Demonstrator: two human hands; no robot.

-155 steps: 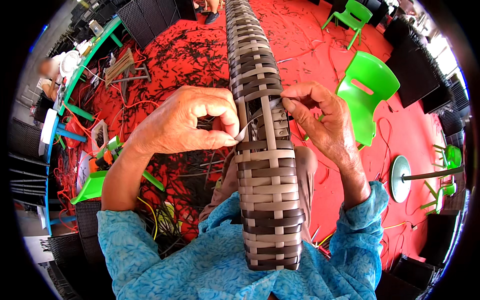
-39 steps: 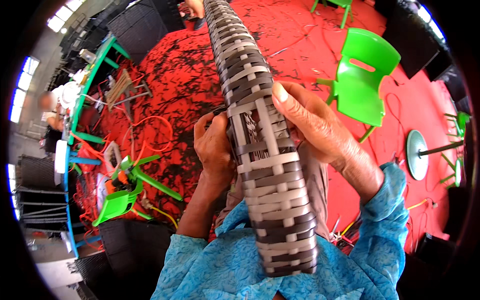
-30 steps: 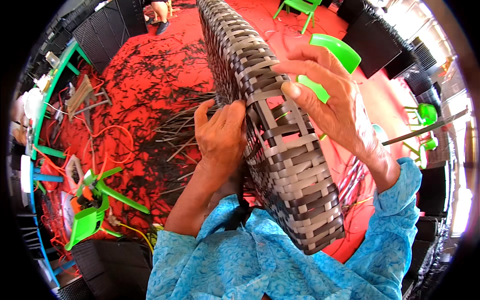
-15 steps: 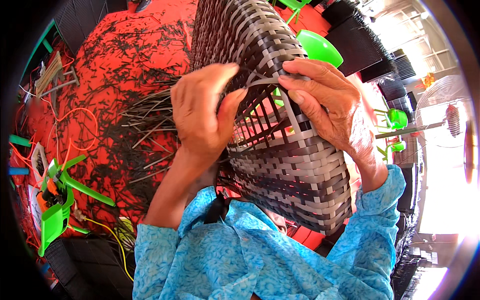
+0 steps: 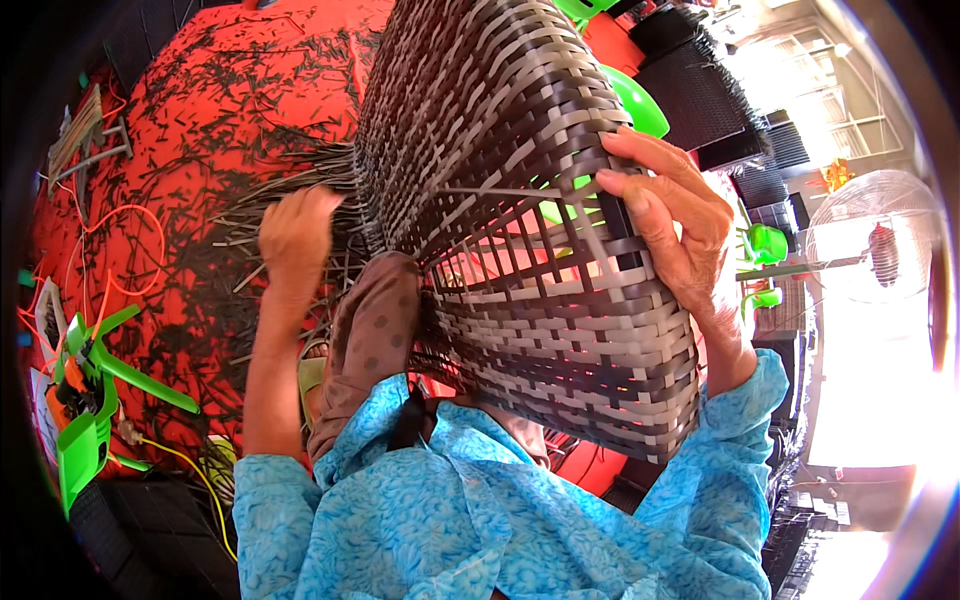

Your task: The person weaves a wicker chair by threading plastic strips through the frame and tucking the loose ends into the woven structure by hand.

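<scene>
Woven panel: at 3 o'clock from the left hand, 9 o'clock from the right hand. Right fingers part-spread, tips touching the panel's edge (firmness of hold: cannot tell). Left fingers curled in, apart from the panel, blurred; cannot tell if anything is held. Grey strip juts loose, 9 o'clock from the right fingertips.

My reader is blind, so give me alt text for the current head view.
A person's right hand touches a partly woven brown-and-gray panel with an open latticed section. The left hand is apart from it, seen against loose strips on a red floor.
</scene>
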